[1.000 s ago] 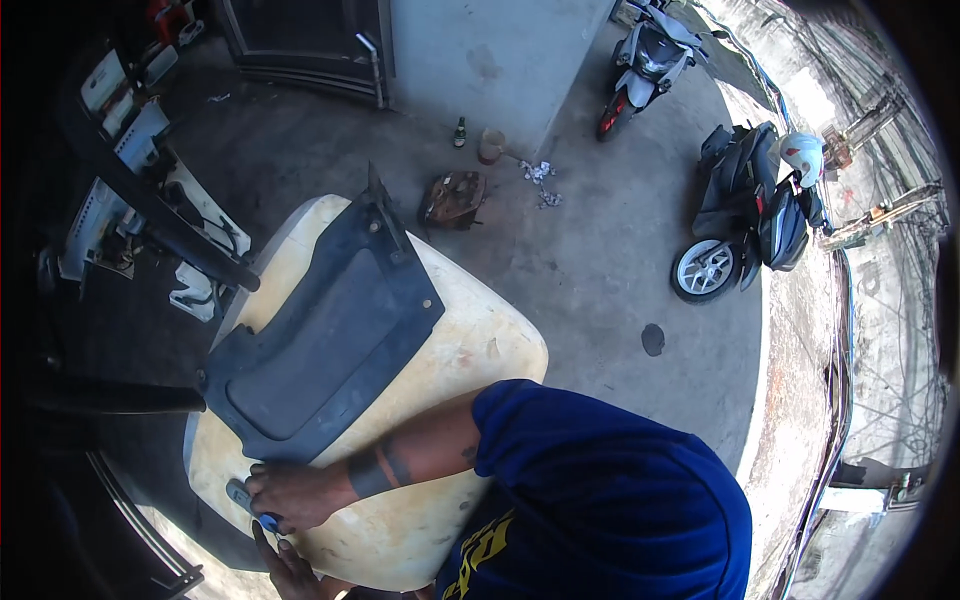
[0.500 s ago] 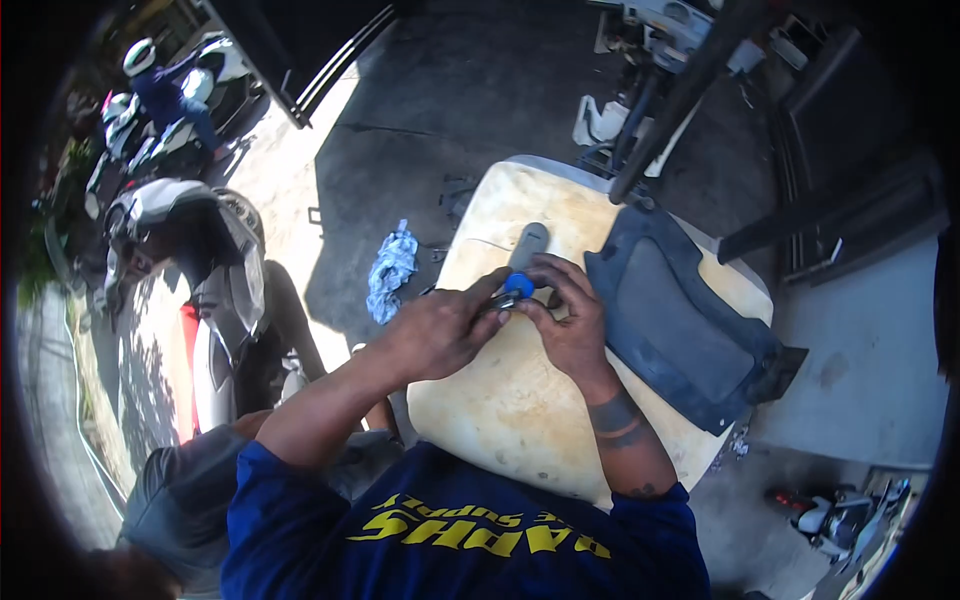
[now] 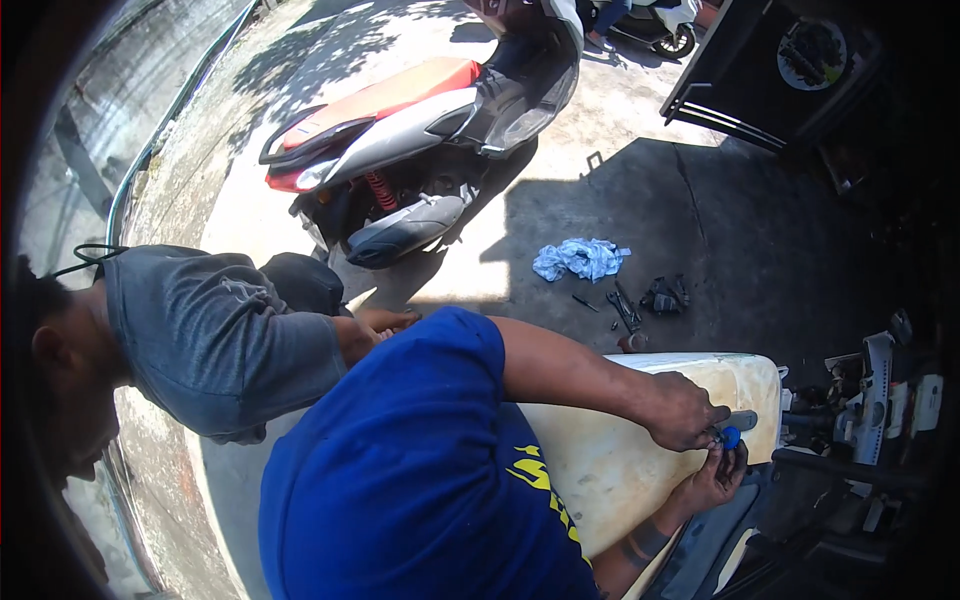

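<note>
My left hand (image 3: 685,411) is closed, its fingertips meeting a small dark metal piece that is mostly hidden. My right hand (image 3: 715,482) pinches a small round blue cap (image 3: 731,437) just beside those fingertips. Both hands are close together above the far right end of a worn cream-coloured padded table (image 3: 575,440). A grey, flat, round-ended strip (image 3: 743,419) lies on it right behind the blue cap. Under my right forearm is the edge of a dark blue-grey moulded panel (image 3: 707,545).
A person in a grey shirt (image 3: 225,340) crouches at my left. Beyond stands a white scooter (image 3: 410,155) with a red seat (image 3: 385,98). A blue-white rag (image 3: 583,259), wrenches (image 3: 626,312) and a dark part (image 3: 665,295) lie on the floor. Scooter parts (image 3: 873,400) crowd the right.
The view has swung to the left, so the hands now appear farther right and the crouching person shows more fully. Both hands stay together around the blue cap.
</note>
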The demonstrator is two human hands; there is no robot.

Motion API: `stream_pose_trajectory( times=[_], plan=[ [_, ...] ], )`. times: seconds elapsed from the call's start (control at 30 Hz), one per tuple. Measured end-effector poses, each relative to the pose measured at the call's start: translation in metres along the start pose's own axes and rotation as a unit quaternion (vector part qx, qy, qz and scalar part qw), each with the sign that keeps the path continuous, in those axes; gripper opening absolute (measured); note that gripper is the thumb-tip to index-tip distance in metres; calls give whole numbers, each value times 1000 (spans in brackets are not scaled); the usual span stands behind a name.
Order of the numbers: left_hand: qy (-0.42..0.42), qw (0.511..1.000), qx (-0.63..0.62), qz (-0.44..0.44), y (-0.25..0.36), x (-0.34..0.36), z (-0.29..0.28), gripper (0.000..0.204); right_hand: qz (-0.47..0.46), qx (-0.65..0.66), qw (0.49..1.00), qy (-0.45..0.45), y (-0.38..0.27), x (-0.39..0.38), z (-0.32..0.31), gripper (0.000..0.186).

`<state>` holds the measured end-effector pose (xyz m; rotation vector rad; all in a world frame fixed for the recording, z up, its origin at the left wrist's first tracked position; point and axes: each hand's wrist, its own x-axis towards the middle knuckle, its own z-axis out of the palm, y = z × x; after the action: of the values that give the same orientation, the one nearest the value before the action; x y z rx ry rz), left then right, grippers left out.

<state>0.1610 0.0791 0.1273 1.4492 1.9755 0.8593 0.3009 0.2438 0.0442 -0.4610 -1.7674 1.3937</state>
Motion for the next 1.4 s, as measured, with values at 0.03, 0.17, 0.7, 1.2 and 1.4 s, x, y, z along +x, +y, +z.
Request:
stream_pose_trajectory(
  times=[0.03,0.17,0.7,1.2,1.4],
  plan=[
    [7,1000,11,-14,-2,-7,2,53,-27,-26,999,20,1,2,1,35],
    [68,997,-39,-26,-8,-30,7,59,39,-53,995,79,3,9,0,52],
    [-177,755,-627,-72,-35,63,0,39,122,443,852,250,-11,-107,3,31],
    [-415,770,-483,42,-7,109,74,42,-112,486,789,358,-4,-196,54,66],
    [-403,765,-501,36,-17,114,87,56,-133,478,812,307,2,-201,47,65]
  ],
)
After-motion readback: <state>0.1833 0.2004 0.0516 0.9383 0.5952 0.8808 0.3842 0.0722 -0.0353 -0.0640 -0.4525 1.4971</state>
